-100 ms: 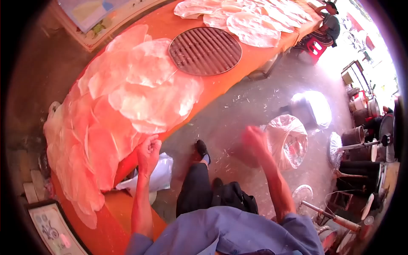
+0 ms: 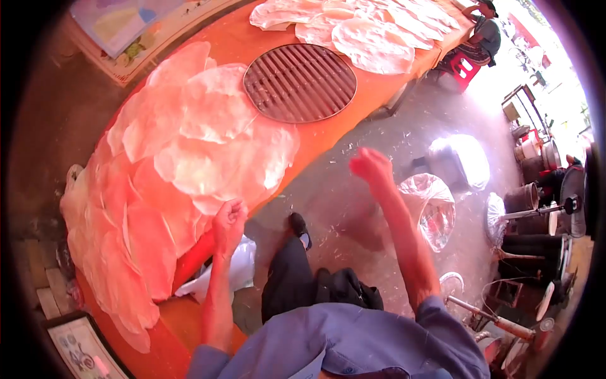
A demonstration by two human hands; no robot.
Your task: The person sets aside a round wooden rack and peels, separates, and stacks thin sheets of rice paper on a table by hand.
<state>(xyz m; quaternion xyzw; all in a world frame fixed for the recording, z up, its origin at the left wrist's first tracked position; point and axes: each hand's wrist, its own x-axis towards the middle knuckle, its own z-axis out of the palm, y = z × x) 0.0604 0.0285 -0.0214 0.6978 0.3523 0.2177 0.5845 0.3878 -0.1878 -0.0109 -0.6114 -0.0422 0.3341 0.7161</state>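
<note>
My left hand [image 2: 231, 218] is closed, fingers curled, at the near edge of a heap of thin, pale round sheets [image 2: 214, 155]. Whether a sheet edge lies in its fingers I cannot make out. The sheets overlap across the orange-covered table [image 2: 315, 136] and look pinkish in the light. My right hand [image 2: 372, 167] is raised over the floor to the right of the table, slightly blurred, its fingers curled in. What it may hold is too unclear to see. Farther along the table lies a round, ribbed tray [image 2: 300, 82], apart from both hands.
More pale sheets [image 2: 372, 44] lie at the table's far end, where a person [image 2: 485, 35] sits on a red stool [image 2: 464, 71]. A plastic-wrapped bundle [image 2: 435, 211] stands on the floor beside my right arm. Buckets and tools crowd the right side. A white bag [image 2: 243, 262] hangs below the table.
My right hand has moved up and slightly left, away from the plastic-wrapped bundle. My left hand has shifted slightly right. The whole view has tilted a little.
</note>
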